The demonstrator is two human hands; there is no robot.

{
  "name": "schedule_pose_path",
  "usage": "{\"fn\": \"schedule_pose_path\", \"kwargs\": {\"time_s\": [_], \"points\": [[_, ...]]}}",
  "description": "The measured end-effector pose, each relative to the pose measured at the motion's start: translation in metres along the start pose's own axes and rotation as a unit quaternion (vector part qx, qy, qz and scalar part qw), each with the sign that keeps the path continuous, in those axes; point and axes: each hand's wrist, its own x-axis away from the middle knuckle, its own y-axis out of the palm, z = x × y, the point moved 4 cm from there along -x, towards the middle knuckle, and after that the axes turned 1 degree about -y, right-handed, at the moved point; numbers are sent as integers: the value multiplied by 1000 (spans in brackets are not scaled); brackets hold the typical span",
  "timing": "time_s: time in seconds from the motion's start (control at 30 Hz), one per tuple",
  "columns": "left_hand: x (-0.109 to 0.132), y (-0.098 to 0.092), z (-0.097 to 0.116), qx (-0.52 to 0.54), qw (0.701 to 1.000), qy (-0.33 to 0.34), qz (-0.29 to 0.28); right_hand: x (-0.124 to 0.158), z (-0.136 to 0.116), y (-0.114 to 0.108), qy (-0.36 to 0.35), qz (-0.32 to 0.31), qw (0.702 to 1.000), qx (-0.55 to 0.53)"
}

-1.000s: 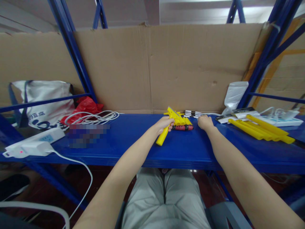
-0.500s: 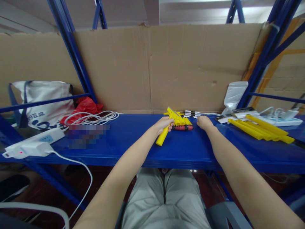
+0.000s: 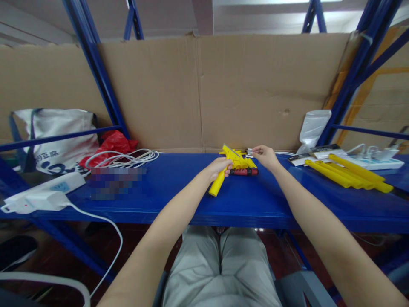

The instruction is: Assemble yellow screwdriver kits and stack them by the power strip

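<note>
My left hand (image 3: 221, 168) is wrapped round the handle of a yellow tool (image 3: 218, 182), whose wide head points up and away from me. Behind and right of it lie several small yellow pieces (image 3: 247, 163) on the blue table (image 3: 179, 187). A red and black screwdriver-like handle (image 3: 244, 172) rests in front of them. My right hand (image 3: 265, 155) reaches over the small black and white parts (image 3: 250, 152) near the back edge, its fingertips at them; whether it grips one is too small to tell.
Long yellow tubes (image 3: 349, 172) and a power strip (image 3: 375, 161) lie at the right. Leftward are a white power strip (image 3: 47, 194), coiled white cable (image 3: 140, 157), a red bag (image 3: 116, 143) and a cloth bag (image 3: 64, 136). Cardboard (image 3: 153, 94) stands behind.
My right hand has moved slightly left from a closed pose beside the black and white parts, and its fingers now extend over them. My left hand keeps its hold on the yellow tool.
</note>
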Motion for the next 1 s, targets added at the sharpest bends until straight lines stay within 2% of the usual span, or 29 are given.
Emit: {"fn": "schedule_pose_path", "kwargs": {"time_s": [0.17,0.37,0.7,1.0], "points": [[-2,-1,-2,11,1000,3,-3,6,-26,17,-58,-21,990,-131],[-2,1,-1,23,999,14,-20,15,-44,29,-70,-67,982,-162],[-4,1,-2,33,999,10,-32,18,-47,28,-97,-59,990,-84],[-3,2,-1,37,998,0,-42,13,-40,33,-124,-50,983,-129]]}}
